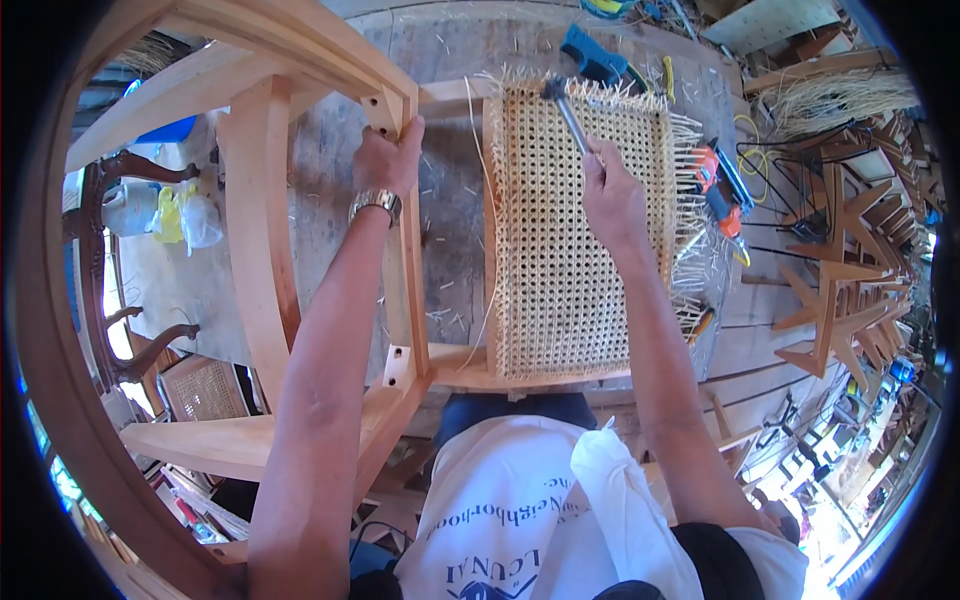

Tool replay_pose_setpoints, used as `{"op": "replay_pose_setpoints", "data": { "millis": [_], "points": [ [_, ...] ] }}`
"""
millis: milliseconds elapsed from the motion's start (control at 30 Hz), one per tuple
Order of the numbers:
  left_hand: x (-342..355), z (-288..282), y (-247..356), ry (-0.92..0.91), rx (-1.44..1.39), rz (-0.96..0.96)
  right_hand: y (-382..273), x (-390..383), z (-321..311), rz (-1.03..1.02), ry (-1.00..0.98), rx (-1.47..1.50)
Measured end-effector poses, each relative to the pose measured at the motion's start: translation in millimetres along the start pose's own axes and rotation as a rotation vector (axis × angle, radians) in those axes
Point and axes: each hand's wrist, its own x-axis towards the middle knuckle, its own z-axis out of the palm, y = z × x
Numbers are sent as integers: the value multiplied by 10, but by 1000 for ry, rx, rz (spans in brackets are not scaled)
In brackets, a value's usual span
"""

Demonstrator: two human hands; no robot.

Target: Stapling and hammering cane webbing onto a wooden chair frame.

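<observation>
A light wooden chair frame (262,190) lies on its side on the worktable, its legs and rails reaching left. Woven cane webbing (560,250) covers the frame's right part, with loose strand ends sticking out along its far and right edges. My left hand (388,160), with a metal watch at the wrist, is closed around the far end of a frame rail. My right hand (612,195) grips a hammer (573,122) by its handle. The hammer's head is over the far edge of the webbing, near the middle. Whether it touches the cane I cannot tell.
Right of the webbing lies an orange and black power tool (722,190), with a yellow hose (757,160) beyond. A blue tool (595,55) sits past the far edge. Wooden parts (850,270) are stacked at right; plastic bags (190,220) lie at left.
</observation>
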Motion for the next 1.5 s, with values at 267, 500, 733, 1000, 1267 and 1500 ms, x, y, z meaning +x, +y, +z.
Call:
{"op": "replay_pose_setpoints", "data": {
  "millis": [267, 500, 733, 1000, 1267, 1500],
  "points": [
    [44, 35, 36, 33, 23, 0, 171, -49, 391, -167, 154, -69],
    [-33, 53, -4, 23, -39, 8, 40, -69, 345, -74, 67, -63],
    [-56, 20, 33, -6, -3, -5, -170, -109, 140, -36, -6, 11],
    [-37, 14, -28, 0, 11, -18, -153, -283, 209, -168, -12, 67],
    [-27, 44, -20, 9, -39, 9, 11, -238, 73, -148, 156, 38],
    [-12, 57, -20, -1, -32, 14, 107, -92, 312, -233, 135, -138]
  ]
}}
